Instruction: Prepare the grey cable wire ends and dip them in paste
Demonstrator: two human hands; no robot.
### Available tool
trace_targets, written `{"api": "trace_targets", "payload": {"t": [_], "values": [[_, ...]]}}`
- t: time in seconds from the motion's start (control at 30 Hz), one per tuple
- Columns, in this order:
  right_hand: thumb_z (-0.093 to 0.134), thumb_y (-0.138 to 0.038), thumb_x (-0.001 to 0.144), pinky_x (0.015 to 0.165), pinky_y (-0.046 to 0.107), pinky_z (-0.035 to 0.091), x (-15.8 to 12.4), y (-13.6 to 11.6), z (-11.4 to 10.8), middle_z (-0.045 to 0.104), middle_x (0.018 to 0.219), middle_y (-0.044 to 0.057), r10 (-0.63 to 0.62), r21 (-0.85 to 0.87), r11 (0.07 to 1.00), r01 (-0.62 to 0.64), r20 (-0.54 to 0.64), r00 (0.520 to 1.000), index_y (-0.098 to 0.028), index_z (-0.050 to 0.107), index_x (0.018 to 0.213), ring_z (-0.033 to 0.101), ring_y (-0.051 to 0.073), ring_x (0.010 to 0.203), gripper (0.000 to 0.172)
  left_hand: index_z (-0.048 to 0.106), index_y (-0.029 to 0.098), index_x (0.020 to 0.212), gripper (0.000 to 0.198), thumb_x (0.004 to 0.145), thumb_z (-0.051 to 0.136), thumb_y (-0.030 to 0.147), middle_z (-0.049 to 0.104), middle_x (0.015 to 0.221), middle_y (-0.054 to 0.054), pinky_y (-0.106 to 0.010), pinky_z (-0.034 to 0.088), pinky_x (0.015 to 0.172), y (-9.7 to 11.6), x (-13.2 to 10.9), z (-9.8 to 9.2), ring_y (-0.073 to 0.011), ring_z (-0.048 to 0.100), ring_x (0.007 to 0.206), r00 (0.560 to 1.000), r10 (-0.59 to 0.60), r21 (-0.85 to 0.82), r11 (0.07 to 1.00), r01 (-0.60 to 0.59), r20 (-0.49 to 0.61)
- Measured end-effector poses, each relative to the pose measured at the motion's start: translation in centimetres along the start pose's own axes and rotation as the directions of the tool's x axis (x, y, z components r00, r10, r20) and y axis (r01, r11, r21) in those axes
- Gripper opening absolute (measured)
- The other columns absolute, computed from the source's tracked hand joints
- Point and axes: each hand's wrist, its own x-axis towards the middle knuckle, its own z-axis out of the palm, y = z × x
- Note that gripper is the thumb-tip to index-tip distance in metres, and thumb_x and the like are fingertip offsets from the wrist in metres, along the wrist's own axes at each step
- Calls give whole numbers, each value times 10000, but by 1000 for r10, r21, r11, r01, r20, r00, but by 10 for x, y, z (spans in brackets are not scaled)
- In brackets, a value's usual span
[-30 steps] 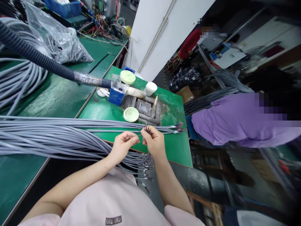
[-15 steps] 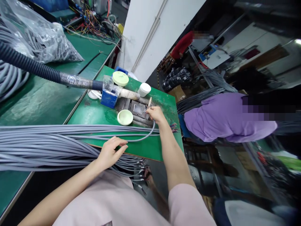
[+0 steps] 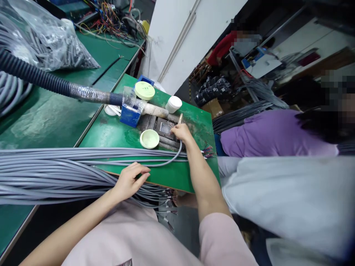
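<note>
My right hand (image 3: 182, 133) pinches a grey cable (image 3: 177, 156) near its end, right at a square solder pot (image 3: 165, 128) with a shiny silvery surface. The cable's tip is mostly hidden by my fingers. From that hand the cable curves down and runs left. My left hand (image 3: 132, 178) hovers or rests at the green table's front edge by the bundle of grey cables (image 3: 55, 175); its thumb and fingers are apart, holding nothing I can see. Close to the pot are a pale green dish (image 3: 149, 139) and the nozzle (image 3: 155, 110) of a ribbed hose.
A blue box (image 3: 129, 116) props up the black hose (image 3: 41, 79). Behind it stand a white tub (image 3: 174, 104) and a round pale green lid (image 3: 144, 90). A clear bag of grey pieces (image 3: 63, 48) lies left. One person in purple (image 3: 260, 129) and another in pale clothing (image 3: 283, 192) are at right.
A person in pale clothing has come into view close on the right. My right hand stays at the pot with the cable, shifted slightly. My left hand is nearly still.
</note>
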Motion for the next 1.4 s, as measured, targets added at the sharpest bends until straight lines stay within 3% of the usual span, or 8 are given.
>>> {"api": "trace_targets", "payload": {"t": [0.13, 0.27, 0.4, 0.53, 0.77, 0.97, 1.27, 1.4], "values": [[590, -174, 648, 392, 207, 255, -17, -9, -10, 358, 322, -77, -32, 76, 997, 31, 9, 999, -150, 526, 509, 367, 60, 318, 155, 653, 190, 914, 134, 877, 528, 222, 704, 804, -60, -309, 443, 717, -3, -1, 1, -164, 588, 724, 1000, 0, 1, 1000, 0, -2], [612, -272, 683, 359, 189, 264, -57, -20, -30, 456, 407, -66, -110, 219, 971, 97, 50, 993, -170, 489, 536, 392, 49, 316, 217, 661, 190, 924, 143, 876, 531, 227, 715, 836, -70, -318, 450, 728, -3, -2, 1, -171, 599, 743, 1000, 4, 0, 1000, -4, 0], [683, -381, 661, 336, 176, 267, -99, -25, -46, 523, 432, -43, -202, 422, 897, 134, 121, 972, -160, 550, 581, 420, 52, 317, 270, 669, 189, 914, 147, 869, 537, 235, 711, 805, -65, -310, 455, 711, -3, -2, 1, -171, 602, 733, 1000, 1, -5, 1000, -1, -10], [685, -443, 684, 337, 173, 278, -126, -29, -51, 551, 438, -26, -237, 442, 883, 159, 126, 963, -154, 578, 573, 437, 53, 326, 327, 666, 192, 897, 149, 871, 534, 254, 705, 799, -65, -304, 461, 712, -2, -2, 2, -173, 606, 740, 1000, 3, 13, 1000, -2, -16], [660, -485, 724, 353, 191, 325, -141, -22, -50, 547, 412, -19, -288, 507, 838, 202, 96, 953, -162, 557, 496, 429, 51, 307, 408, 661, 183, 878, 136, 864, 545, 254, 689, 760, -53, -296, 463, 705, 1, -3, 3, -164, 601, 716, 1000, 6, 47, 999, -5, -30], [671, -487, 727, 480, 224, 466, -158, -15, -52, 538, 384, -26, -320, 539, 812, 223, 92, 943, -165, 557, 471, 454, 58, 328, 427, 661, 184, 875, 158, 872, 536, 282, 667, 726, -44, -293, 467, 692, 3, -4, 3, -160, 592, 701, 999, -5, 69, 998, 7, -32], [663, -485, 733, 568, 255, 522, -186, -12, -56, 560, 394, -28, -320, 592, 782, 195, 114, 940, -167, 575, 481, 462, 56, 312, 416, 671, 189, 880, 164, 863, 552, 300, 666, 743, -44, -288, 470, 699, 3, -6, 4, -161, 597, 712, 999, -16, 74, 997, 18, -33], [673, -467, 721, 372, 193, 397, -191, -9, -55, 580, 418, -15, -292, 592, 791, 157, 141, 946, -148, 613, 526, 461, 60, 298, 379, 675, 190, 876, 151, 851, 567, 291, 678, 761, -45, -281, 465, 691, 3, -8, 4, -165, 602, 725, 999, -32, 55, 998, 34, -37]]}}
